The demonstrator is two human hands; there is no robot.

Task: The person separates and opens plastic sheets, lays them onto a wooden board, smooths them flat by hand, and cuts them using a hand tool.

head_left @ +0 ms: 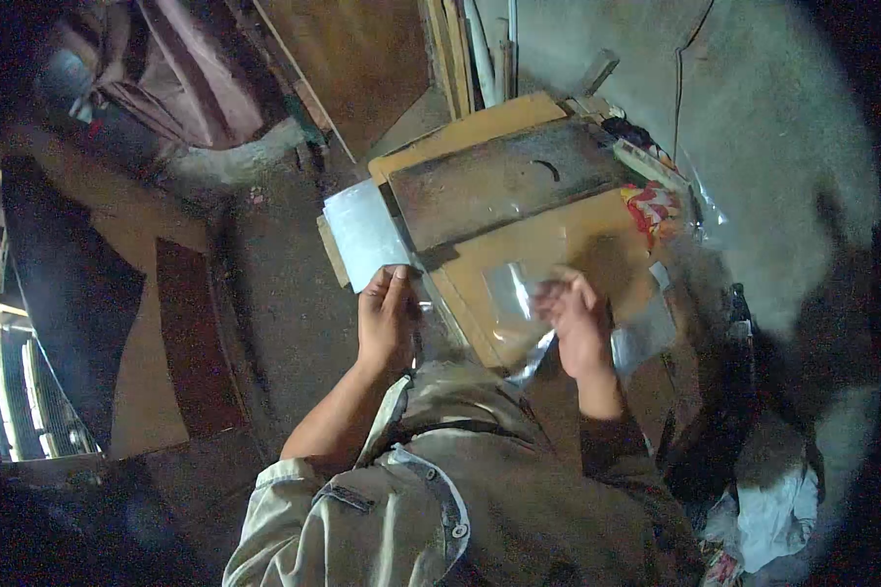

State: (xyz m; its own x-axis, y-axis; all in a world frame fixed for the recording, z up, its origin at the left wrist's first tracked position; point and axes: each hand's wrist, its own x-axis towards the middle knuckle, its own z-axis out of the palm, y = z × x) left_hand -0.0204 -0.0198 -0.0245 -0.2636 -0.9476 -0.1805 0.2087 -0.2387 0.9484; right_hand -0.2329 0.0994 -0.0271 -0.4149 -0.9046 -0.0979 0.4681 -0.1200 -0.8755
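My left hand [386, 318] grips the near edge of a whitish stack of flat plastic sheets [365, 227], thumb on top. The stack sticks out past the left edge of a worktop. My right hand [579, 323] is over the yellowish board [587, 240], its fingers curled and smeared by motion. Just left of those fingers is a small clear plastic piece [508, 289]; whether they touch it I cannot tell. Another shiny strip of clear plastic [533, 360] lies at the board's near edge, below my right hand.
A dark flat plate [504, 181] with a small black curved piece [546, 170] lies across the board. A red and yellow wrapper [651, 210] is at its right end. More clear plastic [644, 338] is at right, near a dark bottle [740, 313]. A wall [783, 127] bounds the right side.
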